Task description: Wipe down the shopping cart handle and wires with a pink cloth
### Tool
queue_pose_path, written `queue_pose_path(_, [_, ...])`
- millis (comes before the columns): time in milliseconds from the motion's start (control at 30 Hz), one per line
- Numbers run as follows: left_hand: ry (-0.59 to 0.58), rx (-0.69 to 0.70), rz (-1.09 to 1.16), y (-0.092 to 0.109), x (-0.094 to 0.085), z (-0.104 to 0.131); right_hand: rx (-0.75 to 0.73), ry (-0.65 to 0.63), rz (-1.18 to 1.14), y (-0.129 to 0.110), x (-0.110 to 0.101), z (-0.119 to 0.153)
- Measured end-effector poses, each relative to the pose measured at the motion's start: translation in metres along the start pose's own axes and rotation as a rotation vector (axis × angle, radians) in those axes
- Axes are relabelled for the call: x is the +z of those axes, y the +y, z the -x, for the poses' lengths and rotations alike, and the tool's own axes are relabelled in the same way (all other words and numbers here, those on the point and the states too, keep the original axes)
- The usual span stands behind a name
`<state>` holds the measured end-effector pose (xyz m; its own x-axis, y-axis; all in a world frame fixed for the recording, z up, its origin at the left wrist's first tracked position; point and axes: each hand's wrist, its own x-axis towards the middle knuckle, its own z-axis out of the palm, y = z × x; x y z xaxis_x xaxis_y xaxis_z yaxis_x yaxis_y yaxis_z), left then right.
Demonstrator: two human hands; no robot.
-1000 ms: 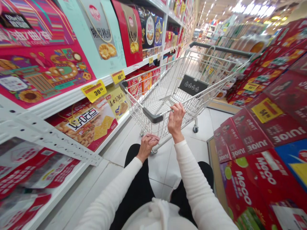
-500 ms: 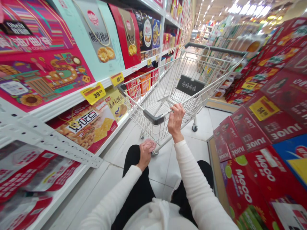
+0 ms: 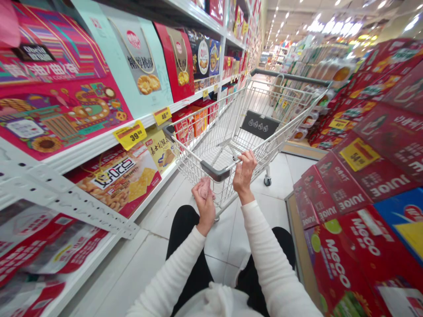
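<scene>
Straight ahead stands a wire shopping cart (image 3: 238,141), its front end with dark corner bumpers turned toward me. My right hand (image 3: 243,172) is closed around the cart's top rim, just right of the front corner bumper (image 3: 216,170). A crumpled pink cloth (image 3: 205,187) is bunched in my left hand (image 3: 205,204), which is close against the wire front below the bumper. Whether the cloth touches the wires, I cannot tell. Inside the basket only wire and a folded flap show, and a dark panel (image 3: 260,124) with round logos hangs at the back.
Shelves of gift boxes (image 3: 142,57) with yellow price tags (image 3: 130,134) line the left side; a perforated metal bracket (image 3: 66,193) juts out low. Red drink cartons (image 3: 350,246) are stacked on the right on a wooden base (image 3: 297,237). White floor tiles (image 3: 158,215) lie between.
My left hand has risen with the pink cloth from beside the knee to the cart's front wires. My right hand keeps its hold on the rim.
</scene>
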<state>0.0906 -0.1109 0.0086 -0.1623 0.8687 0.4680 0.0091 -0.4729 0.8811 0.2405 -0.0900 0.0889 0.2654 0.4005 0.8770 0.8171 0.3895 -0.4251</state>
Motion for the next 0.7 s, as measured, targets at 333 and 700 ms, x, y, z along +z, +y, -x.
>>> queue_pose_path(333, [-0.006,0.447,-0.246,0.08,0.012,-0.024,0.022,-0.02,-0.005,0.0,-0.006,-0.001])
queue_pose_path(700, [-0.159,0.587,-0.484,0.109,-0.005,-0.066,0.067,-0.176,-0.13,-0.006,-0.027,0.005])
